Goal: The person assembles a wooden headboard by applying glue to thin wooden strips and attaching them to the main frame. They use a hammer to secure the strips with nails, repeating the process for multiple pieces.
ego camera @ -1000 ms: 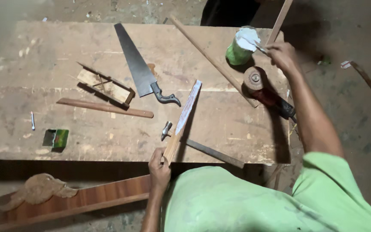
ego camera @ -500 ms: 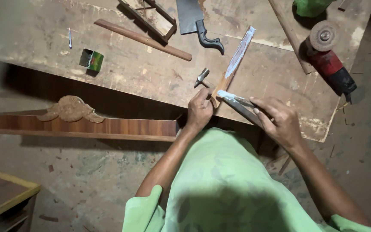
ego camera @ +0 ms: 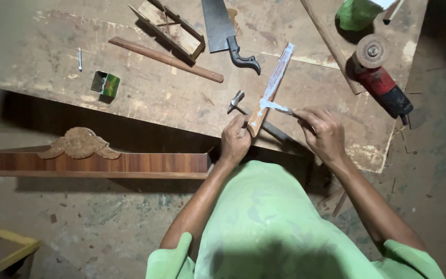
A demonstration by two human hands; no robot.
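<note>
Nearest the camera, the left hand (ego camera: 235,139) is clenched around the near end of a narrow wooden strip (ego camera: 273,85), which slants away across the front edge of the workbench (ego camera: 156,98), its upper face smeared with white glue. Just to the right, the right hand (ego camera: 322,132) pinches a thin stick (ego camera: 284,110) between its fingertips, the tip touching the white smear on the strip. Under the strip lies a hammer (ego camera: 254,116), its metal head just left of the strip and its handle running toward the right hand. Below the bench edge on the left stands a dark wooden board with a carved shell ornament (ego camera: 80,143). Farther back on the bench, a small green box (ego camera: 105,83) sits at left, near a long brown wooden rod (ego camera: 166,59). Beyond these lie a small wooden frame (ego camera: 169,30) and a handsaw (ego camera: 225,33) with a dark handle. At right rests a red angle grinder (ego camera: 380,77), and past it a green container (ego camera: 357,13) at the far edge.
</note>
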